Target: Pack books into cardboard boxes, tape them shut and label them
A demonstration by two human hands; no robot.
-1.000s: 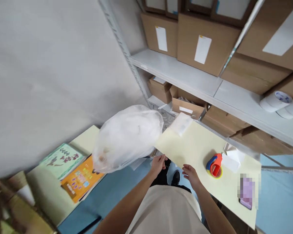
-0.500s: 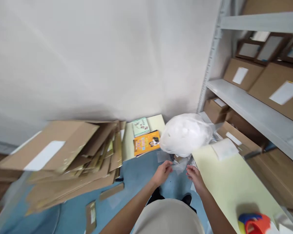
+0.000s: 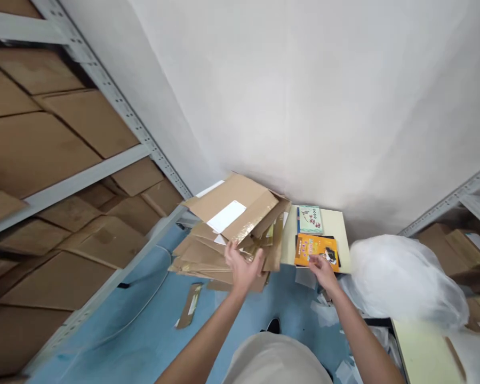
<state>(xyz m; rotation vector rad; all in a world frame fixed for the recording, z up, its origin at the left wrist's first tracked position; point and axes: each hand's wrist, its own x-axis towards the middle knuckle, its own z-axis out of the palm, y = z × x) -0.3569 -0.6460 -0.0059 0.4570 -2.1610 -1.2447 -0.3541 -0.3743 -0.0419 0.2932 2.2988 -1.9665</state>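
My left hand (image 3: 244,269) is open, its fingers and thumb spread, at the front edge of a stack of flattened cardboard boxes (image 3: 246,200). Whether it touches them is hard to tell. The top piece carries a white label (image 3: 226,216). My right hand (image 3: 325,273) has loosely bent fingers over the front edge of an orange book (image 3: 310,246), and nothing shows in it. Contact with the book is unclear. Behind lies a pale green book (image 3: 311,220), on a small cream tabletop (image 3: 346,245).
Shelving with cardboard boxes (image 3: 80,170) stands at the left. A bulging white plastic bag (image 3: 408,277) lies at the right, by another cream tabletop (image 3: 418,346). On the blue floor (image 3: 152,341) are a cardboard strip (image 3: 189,305), a cable and plastic scraps.
The view has swung left, bringing the left shelving in. My hands have moved from the clear plastic scrap to the cardboard stack and the orange book. The left fingers have spread.
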